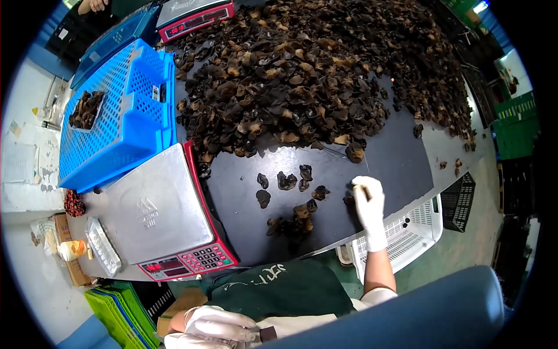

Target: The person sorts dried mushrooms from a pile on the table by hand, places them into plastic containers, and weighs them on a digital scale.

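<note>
My right hand (369, 200), in a white glove, is over the near right part of the dark table sheet with its fingers curled together. A dark wood ear mushroom (349, 200) shows beside its fingertips; whether they grip anything is hidden. My left hand (218, 323), also gloved, is low in front of my body at the frame's bottom edge, its fingers too unclear to read. Several loose wood ears (286, 181) lie apart between my right hand and the scale, with a small cluster (299, 218) nearer me. Beyond them spreads a large heap of wood ears (279, 87).
A red-edged scale (157, 203) stands left, with a blue crate (110, 134) behind it carrying a tray of wood ears (87, 110). Another scale (195, 17) is at the back. A white basket (415, 232) sits below the table's right edge. Another person's hand (93, 6) shows top left.
</note>
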The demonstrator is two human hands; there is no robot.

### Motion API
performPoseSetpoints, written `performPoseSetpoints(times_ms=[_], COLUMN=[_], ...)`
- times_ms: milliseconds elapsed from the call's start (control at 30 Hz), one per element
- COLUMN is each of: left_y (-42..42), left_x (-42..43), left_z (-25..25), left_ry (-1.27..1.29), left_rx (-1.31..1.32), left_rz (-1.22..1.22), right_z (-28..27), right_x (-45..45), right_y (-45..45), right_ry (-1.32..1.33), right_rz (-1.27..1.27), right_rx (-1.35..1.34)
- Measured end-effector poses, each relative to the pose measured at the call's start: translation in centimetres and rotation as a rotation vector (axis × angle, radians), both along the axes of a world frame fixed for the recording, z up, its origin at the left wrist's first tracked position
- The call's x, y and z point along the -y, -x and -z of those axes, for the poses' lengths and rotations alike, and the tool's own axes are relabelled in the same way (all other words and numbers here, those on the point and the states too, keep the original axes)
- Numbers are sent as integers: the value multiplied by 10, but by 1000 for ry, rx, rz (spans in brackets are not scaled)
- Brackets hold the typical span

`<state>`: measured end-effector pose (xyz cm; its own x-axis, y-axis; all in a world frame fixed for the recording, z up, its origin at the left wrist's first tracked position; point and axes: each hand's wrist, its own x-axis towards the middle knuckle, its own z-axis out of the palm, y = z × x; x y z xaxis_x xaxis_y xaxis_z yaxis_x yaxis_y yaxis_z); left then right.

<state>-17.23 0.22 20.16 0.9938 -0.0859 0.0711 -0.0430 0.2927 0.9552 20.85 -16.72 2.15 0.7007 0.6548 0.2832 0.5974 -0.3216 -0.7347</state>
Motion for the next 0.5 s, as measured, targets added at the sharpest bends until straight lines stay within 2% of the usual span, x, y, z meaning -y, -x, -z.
performPoseSetpoints(times_ms=[33, 100, 167, 233, 300, 333, 400, 467, 500], left_y=[5, 11, -12, -22, -22, -13, 10, 3, 0], left_x=[6, 18, 13, 9, 5, 5, 11, 5, 4], left_z=[11, 41, 34, 28, 23, 18, 4, -6, -8], left_ry=[1, -152, -162, -168, -176, -179, -78, -28, 25], left_rx=[-1, 543, 622, 705, 642, 642, 143, 31, -72], left_rz=[-2, -236, -270, -297, -211, -210, -125, -54, 28], right_z=[21, 39, 27, 18, 19, 9, 1, -2, 2], right_x=[1, 1, -13, -31, -43, -47, -59, -78, -86], right_y=[10, 34, 63, 84, 105, 115, 109, 83, 74], right_ry=[-1, 44, 59, -13, -67, -54, -160, -274, -243], right_rz=[8, 22, -56, -261, -466, -489, -546, -525, -382], right_rx=[80, 305, 262, 93, 18, 40, 5, 30, 65])
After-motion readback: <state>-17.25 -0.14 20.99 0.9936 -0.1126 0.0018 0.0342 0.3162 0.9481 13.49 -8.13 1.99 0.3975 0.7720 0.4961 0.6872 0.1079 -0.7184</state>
